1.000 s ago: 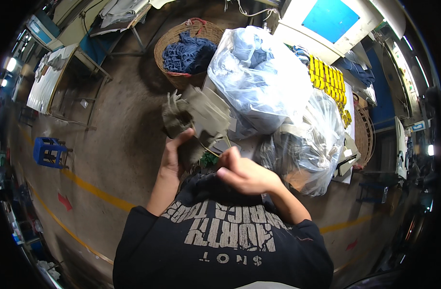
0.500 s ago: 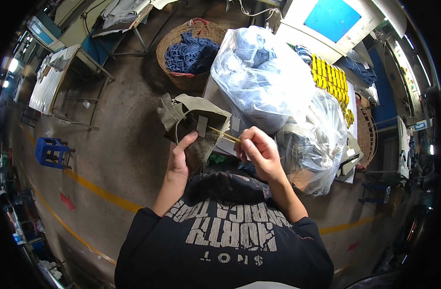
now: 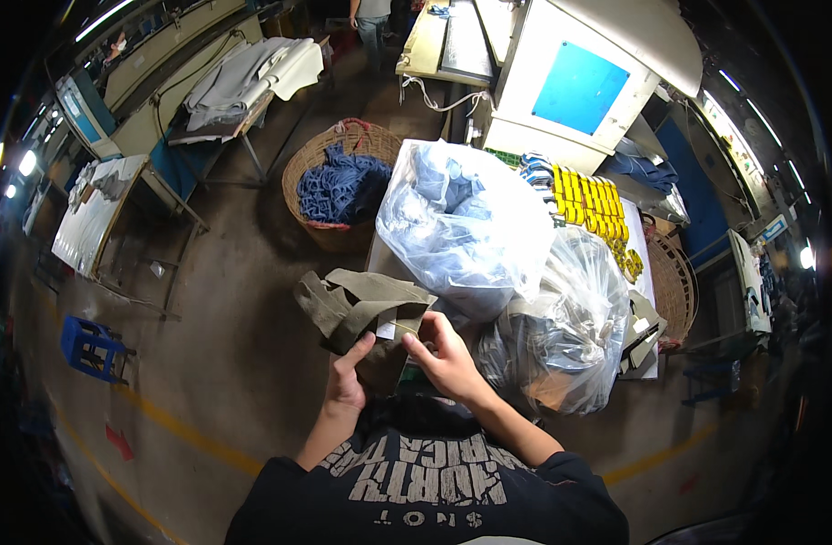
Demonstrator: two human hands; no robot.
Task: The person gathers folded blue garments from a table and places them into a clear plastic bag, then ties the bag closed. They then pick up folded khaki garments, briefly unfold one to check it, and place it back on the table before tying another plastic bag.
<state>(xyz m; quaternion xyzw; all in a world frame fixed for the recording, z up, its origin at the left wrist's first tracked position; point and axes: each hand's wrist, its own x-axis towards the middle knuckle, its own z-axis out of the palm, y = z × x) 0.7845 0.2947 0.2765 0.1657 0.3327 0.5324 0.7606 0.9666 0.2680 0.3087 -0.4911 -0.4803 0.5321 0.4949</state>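
Observation:
A bundle of olive-green cloth pieces (image 3: 339,309) is held up in front of my body between both hands. A small white card (image 3: 387,324) lies against its near face. My left hand (image 3: 348,377) grips the bundle's near left side, its thumb on the cloth by the card. Closed on the right edge is my right hand (image 3: 448,359), its thumb just right of the card. Most fingers of the left hand are hidden behind the cloth. A thin band by the card is too faint to trace.
A table ahead bears clear plastic bags (image 3: 461,236) of blue cloth, another stuffed bag (image 3: 566,336) and yellow bundled straps (image 3: 588,200). Beyond stands a wicker basket (image 3: 298,173) of blue strips. A blue stool (image 3: 93,348) is at left; a person (image 3: 372,27) stands far off.
The right hand, which was pulling a thin yellow band out to the right, has come in to grip the bundle's right edge. The view has tilted up, so things sit lower.

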